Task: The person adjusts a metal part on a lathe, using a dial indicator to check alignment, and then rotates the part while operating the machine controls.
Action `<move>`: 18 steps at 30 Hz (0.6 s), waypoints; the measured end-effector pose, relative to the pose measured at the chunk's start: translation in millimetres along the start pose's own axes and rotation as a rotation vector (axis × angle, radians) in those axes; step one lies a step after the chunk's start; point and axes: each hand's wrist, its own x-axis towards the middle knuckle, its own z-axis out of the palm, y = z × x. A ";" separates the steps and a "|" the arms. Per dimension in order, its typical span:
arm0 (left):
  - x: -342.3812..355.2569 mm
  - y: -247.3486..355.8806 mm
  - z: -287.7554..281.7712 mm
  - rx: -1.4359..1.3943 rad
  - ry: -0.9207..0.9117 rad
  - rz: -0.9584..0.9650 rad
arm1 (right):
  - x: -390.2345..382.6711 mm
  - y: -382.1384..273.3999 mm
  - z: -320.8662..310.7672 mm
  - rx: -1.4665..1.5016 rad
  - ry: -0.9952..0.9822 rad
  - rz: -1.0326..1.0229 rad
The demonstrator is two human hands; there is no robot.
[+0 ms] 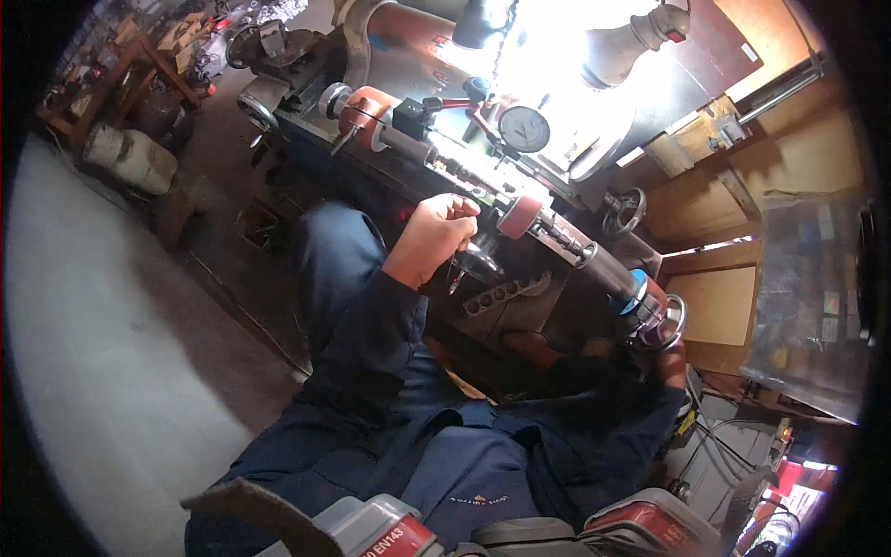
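Observation:
A long metal shaft assembly (608, 277) with red collars runs diagonally across a machine bench. My left hand (434, 237) is just below its middle, close to a red collar (522, 215). The fingers are curled with the thumb against them; whatever they may hold is hidden. At the assembly's right end is a chrome handwheel (682, 325), and my right hand (672, 363) grips its lower rim, partly out of sight behind it. A round dial gauge (524, 129) on a jointed red and black arm stands above the shaft. Another red collar (365, 118) sits at the left end.
Below the shaft are a small crank wheel (480, 264) and a strip with round holes (504, 296). A grey lamp (624, 48) glares over the bench. One more handwheel (625, 212) stands behind. On the floor at left lies a white jug (135, 160).

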 end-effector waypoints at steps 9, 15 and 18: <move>-12.6 2.9 4.4 0.205 -0.005 -0.014 | -13.1 -127.5 -7.2 0.053 0.203 0.150; 6.1 -15.3 1.3 0.416 0.185 0.167 | 38.8 -40.0 0.4 0.554 0.047 0.041; 7.1 -18.1 -8.0 0.358 0.235 0.179 | 7.5 11.3 -28.0 -0.298 0.139 -0.231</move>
